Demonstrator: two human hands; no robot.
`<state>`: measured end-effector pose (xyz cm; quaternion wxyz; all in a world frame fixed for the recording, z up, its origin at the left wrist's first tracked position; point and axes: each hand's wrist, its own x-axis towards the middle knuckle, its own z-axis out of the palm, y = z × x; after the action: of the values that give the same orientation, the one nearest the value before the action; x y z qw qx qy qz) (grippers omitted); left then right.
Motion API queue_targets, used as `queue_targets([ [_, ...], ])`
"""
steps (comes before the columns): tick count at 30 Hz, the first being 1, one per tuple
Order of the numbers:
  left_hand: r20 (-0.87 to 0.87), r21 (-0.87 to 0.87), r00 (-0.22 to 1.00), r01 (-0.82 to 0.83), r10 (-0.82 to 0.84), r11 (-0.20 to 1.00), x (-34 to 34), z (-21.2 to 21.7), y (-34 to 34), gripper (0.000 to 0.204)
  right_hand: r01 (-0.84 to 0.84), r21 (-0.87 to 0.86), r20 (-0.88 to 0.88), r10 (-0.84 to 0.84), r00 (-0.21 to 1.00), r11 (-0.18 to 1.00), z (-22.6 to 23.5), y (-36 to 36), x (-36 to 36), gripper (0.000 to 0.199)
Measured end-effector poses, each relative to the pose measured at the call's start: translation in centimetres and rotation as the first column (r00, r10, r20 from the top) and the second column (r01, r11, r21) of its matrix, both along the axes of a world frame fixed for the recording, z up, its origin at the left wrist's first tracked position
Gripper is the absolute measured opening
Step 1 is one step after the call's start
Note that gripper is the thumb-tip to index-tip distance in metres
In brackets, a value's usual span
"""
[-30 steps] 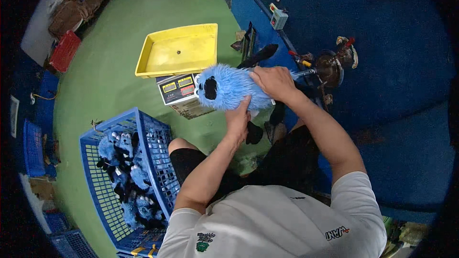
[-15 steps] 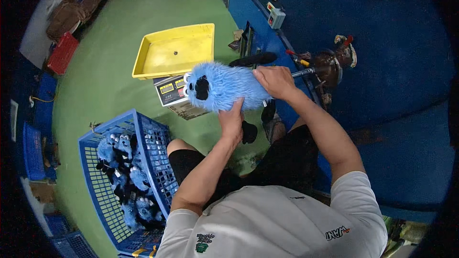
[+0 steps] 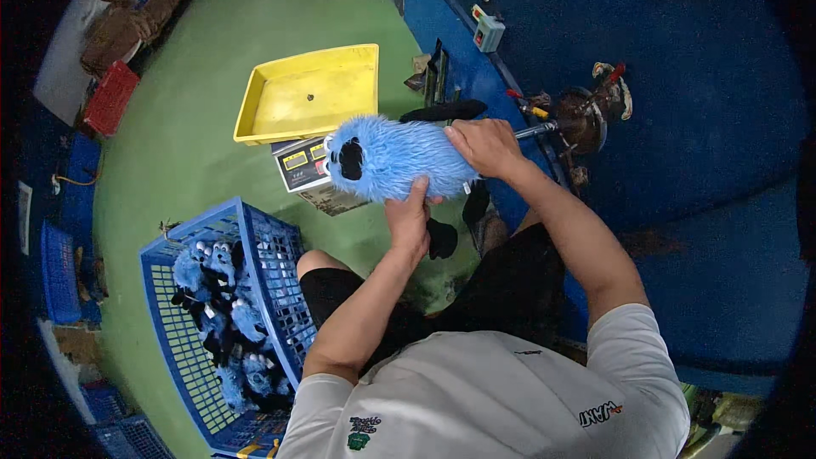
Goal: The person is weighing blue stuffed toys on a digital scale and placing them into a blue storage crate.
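Observation:
A fluffy blue plush toy (image 3: 399, 153) with a black mouth patch and white eyes lies sideways in front of me, its face to the left. My left hand (image 3: 410, 219) grips its near side from below, thumb on the fur. Around its right end closes my right hand (image 3: 486, 149), close to a metal nozzle tube (image 3: 535, 130) that sticks out of the blue machine wall. The toy's right end hides the tube's tip. Black limbs of the toy hang out: one on the far side, another below by my knees.
A yellow tray (image 3: 370, 76) rests on a digital scale (image 3: 297, 166) ahead. Left of my knee stands a blue crate (image 3: 246, 229) holding several limp blue plush skins. A switch box (image 3: 489, 33) and valves with red handles (image 3: 617, 73) are on the blue machine (image 3: 705, 144) at right.
The toy has turned slightly and its face has dipped a little, with both hands still on it. Otherwise the view has shifted only slightly.

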<state>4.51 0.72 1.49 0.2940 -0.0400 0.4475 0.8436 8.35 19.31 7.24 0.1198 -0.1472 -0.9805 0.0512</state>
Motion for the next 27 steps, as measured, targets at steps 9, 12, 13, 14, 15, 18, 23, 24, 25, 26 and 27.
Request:
queue_targets([
  [9, -0.124, -0.147, 0.992, 0.014, -0.033, 0.989, -1.0, 0.4, -0.8, 0.027, 0.009, -0.02, -0.026, -0.009, 1.0, 1.0, 0.1, -0.4, -0.3, 0.045],
  [12, -0.145, -0.213, 0.988, 0.016, -0.048, 0.977, -1.5, 1.4, -2.2, 0.027, -0.027, -0.099, -0.01, 0.026, 1.0, 0.995, 0.3, -0.3, -0.5, 0.046],
  [13, -0.153, -0.249, 0.987, 0.015, -0.055, 0.969, -1.8, 1.9, -2.9, 0.027, -0.045, -0.141, -0.002, 0.045, 0.999, 0.989, 0.2, -0.2, -0.6, 0.046],
  [14, -0.161, -0.284, 0.985, 0.013, -0.062, 0.959, -2.2, 2.5, -3.7, 0.027, -0.064, -0.183, 0.004, 0.066, 0.998, 0.981, 0.1, -0.1, -0.7, 0.046],
  [15, -0.154, -0.287, 0.987, 0.002, -0.048, 0.958, -3.6, 3.3, -5.1, 0.027, -0.079, -0.184, 0.033, 0.086, 0.996, 0.98, -0.1, 0.5, -0.6, 0.045],
  [18, -0.256, -0.312, 0.966, -0.119, 0.037, 0.943, -9.5, 6.7, -8.9, 0.026, -0.044, -0.135, 0.071, 0.054, 0.996, 0.99, -0.2, 1.4, 0.5, 0.044],
  [23, -0.326, -0.29, 0.943, -0.16, 0.06, 0.944, -20.5, 11.0, -11.3, 0.033, 0.067, -0.024, 0.052, -0.066, 0.996, 0.997, -0.4, 1.5, 0.4, 0.045],
  [24, -0.354, -0.273, 0.933, -0.165, 0.061, 0.948, -22.1, 11.6, -10.7, 0.037, 0.083, -0.006, 0.048, -0.082, 0.995, 0.997, -0.2, 1.3, 0.3, 0.043],
  [25, -0.357, -0.271, 0.933, -0.146, 0.042, 0.952, -23.6, 11.7, -9.8, 0.037, 0.081, -0.008, 0.041, -0.08, 0.996, 0.997, -0.1, 1.2, 0.3, 0.043],
  [26, -0.359, -0.268, 0.933, -0.124, 0.02, 0.956, -24.8, 11.2, -9.0, 0.037, 0.078, -0.006, 0.033, -0.078, 0.996, 0.997, 0.0, 1.1, 0.3, 0.043],
  [27, -0.367, -0.268, 0.93, -0.128, 0.022, 0.955, -26.1, 10.1, -9.4, 0.037, 0.072, -0.005, 0.024, -0.072, 0.997, 0.997, 0.1, 1.0, 0.2, 0.043],
])
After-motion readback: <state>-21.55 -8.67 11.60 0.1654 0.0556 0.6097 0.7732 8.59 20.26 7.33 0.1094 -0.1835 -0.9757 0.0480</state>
